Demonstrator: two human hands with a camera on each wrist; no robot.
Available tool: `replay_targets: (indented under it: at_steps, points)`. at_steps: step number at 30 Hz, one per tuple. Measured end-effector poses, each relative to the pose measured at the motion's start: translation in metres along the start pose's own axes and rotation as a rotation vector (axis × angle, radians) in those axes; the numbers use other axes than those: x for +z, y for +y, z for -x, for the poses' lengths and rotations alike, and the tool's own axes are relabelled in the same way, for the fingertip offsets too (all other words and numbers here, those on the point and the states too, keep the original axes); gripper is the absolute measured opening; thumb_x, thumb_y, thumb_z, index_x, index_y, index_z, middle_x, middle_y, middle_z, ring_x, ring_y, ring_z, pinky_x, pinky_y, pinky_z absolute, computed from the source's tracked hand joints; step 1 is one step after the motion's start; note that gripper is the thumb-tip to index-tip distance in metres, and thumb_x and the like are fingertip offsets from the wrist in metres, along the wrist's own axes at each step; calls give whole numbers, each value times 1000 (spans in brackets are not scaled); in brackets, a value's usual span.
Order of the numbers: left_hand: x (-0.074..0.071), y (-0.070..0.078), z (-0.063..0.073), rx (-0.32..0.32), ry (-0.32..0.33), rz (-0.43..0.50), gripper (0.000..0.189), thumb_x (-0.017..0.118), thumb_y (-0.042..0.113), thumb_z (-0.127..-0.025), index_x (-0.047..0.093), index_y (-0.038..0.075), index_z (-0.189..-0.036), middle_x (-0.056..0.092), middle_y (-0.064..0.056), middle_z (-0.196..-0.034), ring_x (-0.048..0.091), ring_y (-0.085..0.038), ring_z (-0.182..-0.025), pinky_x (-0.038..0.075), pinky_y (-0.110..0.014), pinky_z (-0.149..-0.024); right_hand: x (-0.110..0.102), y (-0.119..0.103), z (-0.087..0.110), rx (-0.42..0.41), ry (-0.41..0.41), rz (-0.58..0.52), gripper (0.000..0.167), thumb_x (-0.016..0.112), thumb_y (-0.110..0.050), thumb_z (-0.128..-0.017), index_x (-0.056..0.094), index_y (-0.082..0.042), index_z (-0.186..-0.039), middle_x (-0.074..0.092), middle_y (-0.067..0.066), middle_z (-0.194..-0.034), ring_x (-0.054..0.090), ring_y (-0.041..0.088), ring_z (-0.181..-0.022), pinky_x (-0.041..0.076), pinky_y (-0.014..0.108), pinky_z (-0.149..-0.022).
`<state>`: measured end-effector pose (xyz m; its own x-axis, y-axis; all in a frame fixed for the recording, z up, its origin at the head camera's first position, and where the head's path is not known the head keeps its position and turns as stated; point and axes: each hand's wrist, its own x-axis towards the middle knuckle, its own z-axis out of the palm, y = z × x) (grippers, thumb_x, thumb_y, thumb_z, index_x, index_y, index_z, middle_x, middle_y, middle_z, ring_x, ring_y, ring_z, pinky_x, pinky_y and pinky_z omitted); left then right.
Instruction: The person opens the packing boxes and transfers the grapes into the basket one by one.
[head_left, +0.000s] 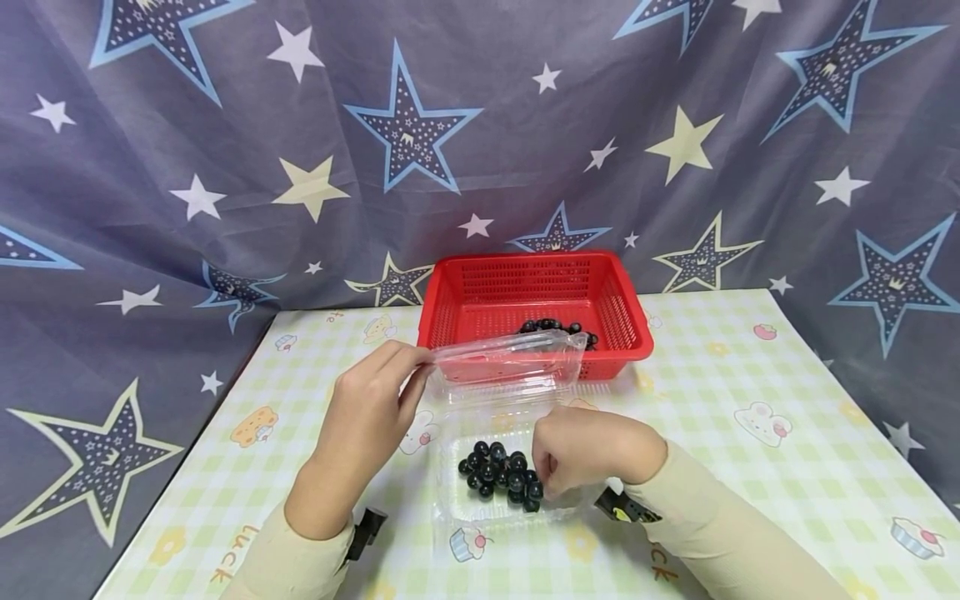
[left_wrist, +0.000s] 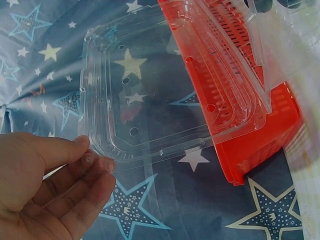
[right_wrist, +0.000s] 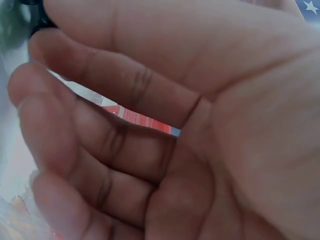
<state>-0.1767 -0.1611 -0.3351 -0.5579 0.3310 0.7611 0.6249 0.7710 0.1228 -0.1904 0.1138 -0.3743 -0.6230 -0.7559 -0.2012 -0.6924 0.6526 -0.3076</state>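
My left hand (head_left: 367,412) pinches the left corner of a clear plastic lid (left_wrist: 165,90), which stands raised at the back of its clear box (head_left: 447,500). Inside that box lies a bunch of dark grapes (head_left: 491,473). At the bunch's right end, my right hand (head_left: 592,446) reaches down into the box with its fingers curled. Close up in the right wrist view, the thumb and index fingertips meet at a dark grape (right_wrist: 44,21), mostly cut off by the frame corner. The fingers hide the box's right side in the head view.
Behind the lid stands a red perforated basket (head_left: 442,304) with more dark grapes (head_left: 551,325) in it. The table (head_left: 720,500) has a checked cloth printed with cartoons. A dark star-patterned curtain (head_left: 525,125) hangs behind the table's back edge.
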Motion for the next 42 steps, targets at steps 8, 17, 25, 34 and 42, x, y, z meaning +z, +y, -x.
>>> replay_targets:
  at_steps: [8, 17, 25, 34, 42]
  points:
    - [0, -1, 1, -1, -2, -1, 13, 80, 4, -89, 75, 9, -100, 70, -2, -91, 67, -14, -79, 59, -33, -69, 3, 1, -2, 4, 3, 27, 26, 87, -21, -75, 72, -37, -62, 58, -32, -59, 56, -6, -64, 47, 29, -71]
    - [0, 0, 1, 1, -3, -2, 13, 80, 4, -89, 75, 9, -100, 70, -2, -90, 66, -14, -78, 59, -32, -68, 6, -2, -3, 21, 25, 66, 27, 87, -18, -71, 72, -38, -60, 55, -33, -58, 54, -5, -64, 42, 35, -75]
    - [-1, 0, 1, 5, -1, -4, 14, 80, 3, -88, 75, 9, -100, 70, -1, -90, 66, -14, -78, 58, -32, -68, 6, -7, -1, 27, 55, 110, 29, 83, -18, -67, 66, -35, -52, 47, -29, -50, 44, -2, -55, 33, 34, -70]
    - [0, 0, 1, 9, -2, -8, 14, 80, 3, -88, 75, 10, -99, 70, -1, -89, 64, -13, -77, 58, -31, -67, 14, -21, 1, 124, 22, 66, 51, 82, -33, -83, 42, -24, -52, 30, -15, -48, 32, 4, -50, 37, 24, -51]
    - [0, 1, 1, 9, -5, -10, 15, 81, 3, -88, 75, 10, -100, 70, -1, -90, 65, -13, -77, 59, -31, -68, 20, -21, -3, 217, 57, 150, 38, 81, -36, -84, 54, -21, -62, 54, -7, -60, 49, 9, -55, 49, 32, -55]
